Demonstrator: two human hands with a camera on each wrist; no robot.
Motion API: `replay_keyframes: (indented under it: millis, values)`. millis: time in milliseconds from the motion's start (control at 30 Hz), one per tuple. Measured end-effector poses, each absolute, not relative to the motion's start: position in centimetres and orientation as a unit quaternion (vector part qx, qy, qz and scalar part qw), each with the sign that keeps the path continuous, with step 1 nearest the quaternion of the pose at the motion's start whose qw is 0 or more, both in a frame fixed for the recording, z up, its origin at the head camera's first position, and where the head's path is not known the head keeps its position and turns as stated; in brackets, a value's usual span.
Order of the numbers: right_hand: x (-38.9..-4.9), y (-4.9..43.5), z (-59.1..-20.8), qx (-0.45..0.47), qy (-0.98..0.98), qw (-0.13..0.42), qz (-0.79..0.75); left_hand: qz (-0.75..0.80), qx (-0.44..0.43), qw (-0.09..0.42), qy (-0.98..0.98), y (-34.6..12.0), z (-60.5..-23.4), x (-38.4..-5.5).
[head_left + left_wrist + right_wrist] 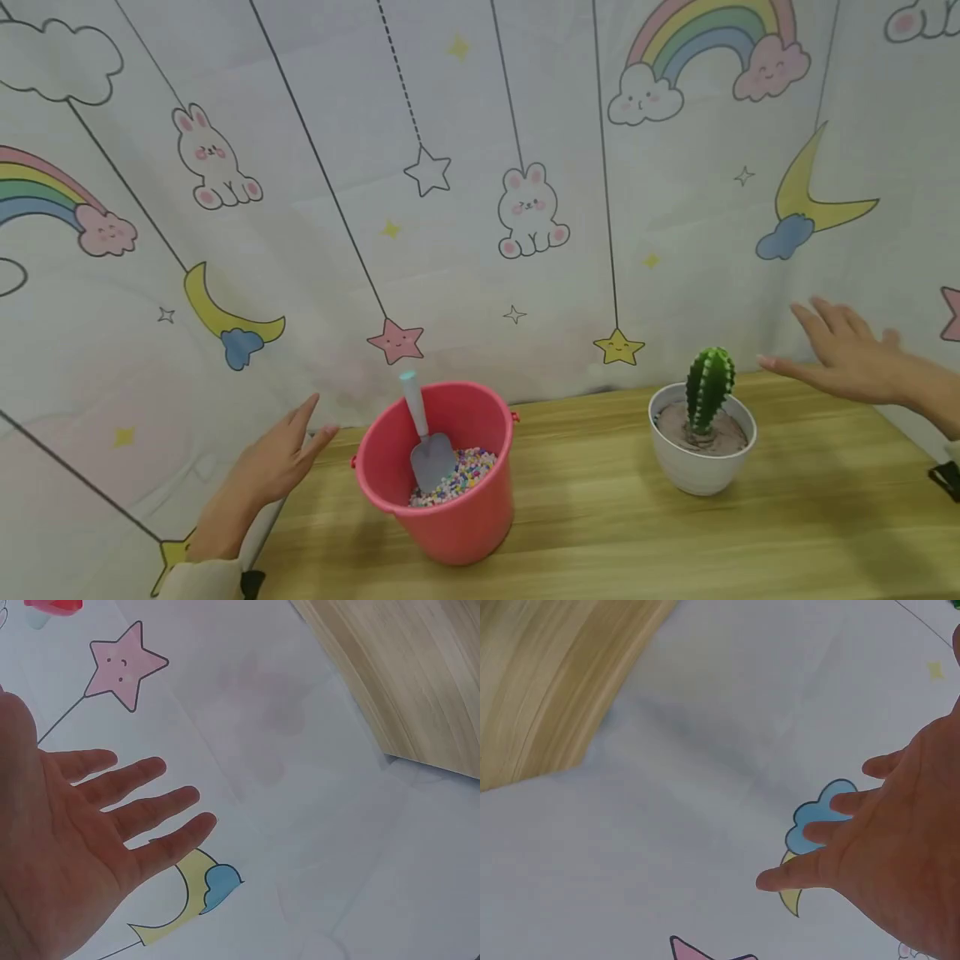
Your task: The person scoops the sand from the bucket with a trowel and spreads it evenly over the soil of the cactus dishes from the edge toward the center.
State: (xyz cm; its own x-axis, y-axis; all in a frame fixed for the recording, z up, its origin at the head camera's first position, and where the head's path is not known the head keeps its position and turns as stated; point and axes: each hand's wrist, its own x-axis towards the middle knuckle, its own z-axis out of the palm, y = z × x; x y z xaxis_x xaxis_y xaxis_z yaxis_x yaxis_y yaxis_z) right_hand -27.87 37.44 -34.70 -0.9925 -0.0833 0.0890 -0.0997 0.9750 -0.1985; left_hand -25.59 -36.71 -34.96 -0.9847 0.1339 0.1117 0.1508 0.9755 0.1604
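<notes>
My left hand hovers to the left of a pink bucket, fingers extended and holding nothing. Inside the bucket lie many small multicoloured beads, with a small grey-bladed shovel leaning in them, its pale handle up against the rim. To the right stands a white pot of brownish soil holding a green ribbed cactus. My right hand is raised right of the cactus, apart from it, with fingers spread. In the left wrist view the left palm shows bare.
Bucket and pot stand on a wood-grain table. Behind it and at both sides hangs a white cloth printed with rabbits, stars, moons and rainbows. The table's corner appears in the right wrist view.
</notes>
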Motion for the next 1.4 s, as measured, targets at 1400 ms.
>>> replay_keyframes:
  millis: [1400]
  values:
    - [-22.9,21.3,-28.9,0.276,-0.930,0.180,0.162,-0.362,-0.003,0.034,-0.931,-31.0,-31.0,-24.5]
